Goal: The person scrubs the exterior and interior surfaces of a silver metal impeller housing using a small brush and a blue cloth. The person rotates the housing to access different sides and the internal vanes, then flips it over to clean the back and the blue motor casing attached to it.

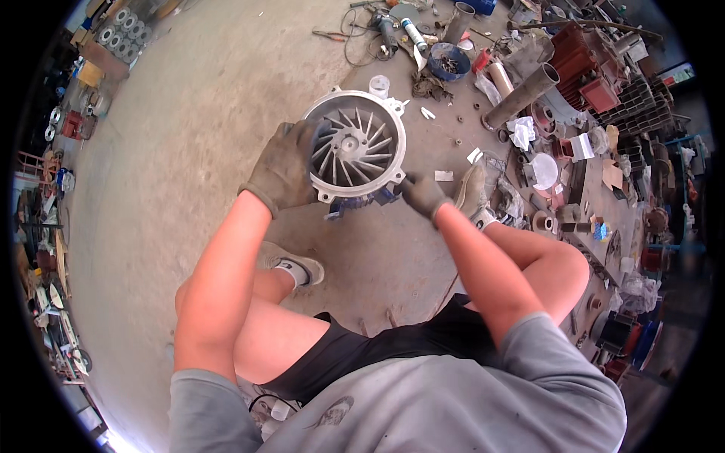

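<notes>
A round silver metal housing (400, 143) with bolt lugs on its rim stands in front of me, its open face turned up toward me. Inside it sits a bladed impeller (350, 145) with a central hub. My left hand (283, 166), in a dark work glove, grips the housing's left side, fingers curled over the rim. My right hand (424, 196), also gloved, is closed beside the lower right lug; what its fingertips pinch is hidden. Blue parts (355, 204) show under the housing's near edge.
An angle grinder (387, 34) with its cable lies at the back, near a blue bowl (448, 62) of small parts. A metal pipe (521, 97), rags, castings and scrap crowd the right. Stacked rings (121, 36) lie far left. My shoes (302, 266) flank the work.
</notes>
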`<control>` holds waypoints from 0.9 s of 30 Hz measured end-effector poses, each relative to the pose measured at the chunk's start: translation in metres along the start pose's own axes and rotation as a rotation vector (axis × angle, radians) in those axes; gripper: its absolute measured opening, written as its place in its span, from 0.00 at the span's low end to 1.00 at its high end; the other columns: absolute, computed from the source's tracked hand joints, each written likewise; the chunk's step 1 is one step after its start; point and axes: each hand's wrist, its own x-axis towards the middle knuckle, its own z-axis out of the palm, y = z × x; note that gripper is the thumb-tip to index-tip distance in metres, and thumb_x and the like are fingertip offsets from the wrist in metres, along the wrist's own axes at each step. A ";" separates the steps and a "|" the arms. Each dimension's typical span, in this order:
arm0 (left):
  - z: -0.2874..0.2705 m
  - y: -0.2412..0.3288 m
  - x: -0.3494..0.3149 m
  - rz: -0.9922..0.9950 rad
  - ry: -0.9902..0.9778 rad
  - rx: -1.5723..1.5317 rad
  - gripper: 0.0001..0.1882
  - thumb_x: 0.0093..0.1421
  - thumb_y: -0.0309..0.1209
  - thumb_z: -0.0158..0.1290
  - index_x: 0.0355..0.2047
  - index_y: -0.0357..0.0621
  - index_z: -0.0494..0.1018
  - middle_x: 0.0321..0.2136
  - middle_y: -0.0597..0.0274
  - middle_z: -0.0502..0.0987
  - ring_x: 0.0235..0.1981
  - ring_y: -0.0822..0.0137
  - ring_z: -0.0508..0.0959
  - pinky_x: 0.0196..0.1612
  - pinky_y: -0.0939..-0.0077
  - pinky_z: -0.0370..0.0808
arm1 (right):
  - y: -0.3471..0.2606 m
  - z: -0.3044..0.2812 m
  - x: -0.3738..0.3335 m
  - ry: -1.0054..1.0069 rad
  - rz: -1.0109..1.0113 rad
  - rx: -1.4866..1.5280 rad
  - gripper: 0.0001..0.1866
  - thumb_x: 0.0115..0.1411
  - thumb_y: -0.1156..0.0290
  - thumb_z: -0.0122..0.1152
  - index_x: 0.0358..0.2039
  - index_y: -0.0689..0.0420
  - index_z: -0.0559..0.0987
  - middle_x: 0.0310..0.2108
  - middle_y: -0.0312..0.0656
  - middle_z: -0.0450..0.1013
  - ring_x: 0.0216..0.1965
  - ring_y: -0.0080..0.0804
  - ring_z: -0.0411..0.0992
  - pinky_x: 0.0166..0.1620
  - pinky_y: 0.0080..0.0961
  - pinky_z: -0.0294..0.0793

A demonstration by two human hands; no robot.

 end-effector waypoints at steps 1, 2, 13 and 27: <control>0.005 -0.002 0.003 0.019 -0.006 0.030 0.57 0.47 0.49 0.78 0.72 0.37 0.65 0.64 0.39 0.74 0.62 0.38 0.76 0.69 0.46 0.72 | 0.008 -0.013 0.014 -0.063 -0.029 -0.053 0.28 0.80 0.46 0.54 0.55 0.58 0.89 0.44 0.49 0.89 0.46 0.46 0.85 0.56 0.41 0.81; 0.011 -0.007 -0.001 0.016 -0.020 0.069 0.57 0.47 0.50 0.78 0.72 0.37 0.66 0.64 0.40 0.74 0.62 0.39 0.76 0.69 0.46 0.72 | -0.009 -0.025 0.015 -0.184 -0.014 -0.081 0.27 0.80 0.46 0.54 0.47 0.55 0.90 0.36 0.44 0.86 0.37 0.37 0.82 0.48 0.39 0.82; -0.019 0.012 0.003 -0.093 -0.146 0.144 0.57 0.50 0.52 0.73 0.73 0.32 0.65 0.62 0.46 0.76 0.58 0.46 0.77 0.66 0.61 0.76 | -0.059 -0.047 0.012 -0.338 0.121 -0.085 0.13 0.73 0.64 0.60 0.39 0.56 0.89 0.27 0.35 0.81 0.25 0.25 0.75 0.30 0.31 0.75; -0.025 0.015 0.007 -0.111 -0.189 0.181 0.52 0.52 0.46 0.70 0.72 0.29 0.64 0.62 0.43 0.75 0.57 0.45 0.77 0.68 0.60 0.74 | -0.038 0.036 -0.012 0.112 0.481 0.582 0.21 0.71 0.59 0.61 0.49 0.65 0.90 0.44 0.51 0.86 0.44 0.44 0.79 0.53 0.41 0.76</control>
